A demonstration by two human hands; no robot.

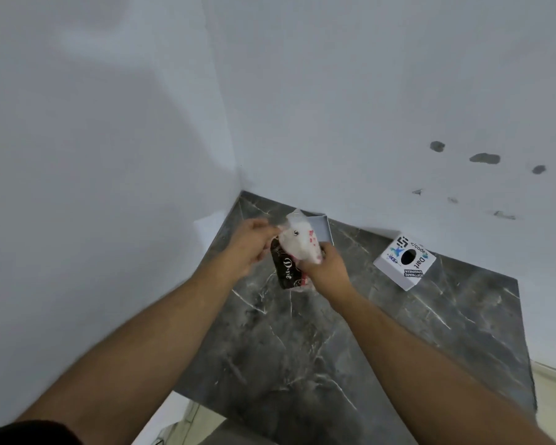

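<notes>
Both my hands meet over the far corner of a dark marble countertop (334,332). My left hand (247,245) pinches the top edge of a crumpled white plastic wrapper (297,242) with red print. My right hand (326,271) grips the lower part of that wrapper from the right. Under the wrapper sits a black tissue pack (284,268) with white lettering; which hand bears it I cannot tell. Just behind the hands stands an open white box (321,224) against the wall.
A white box lid (405,260) with stickers and a round black hole lies at the right, near the back wall. White walls close the counter at the left and back. The counter's front edge drops off at the bottom; a pale floor shows at right.
</notes>
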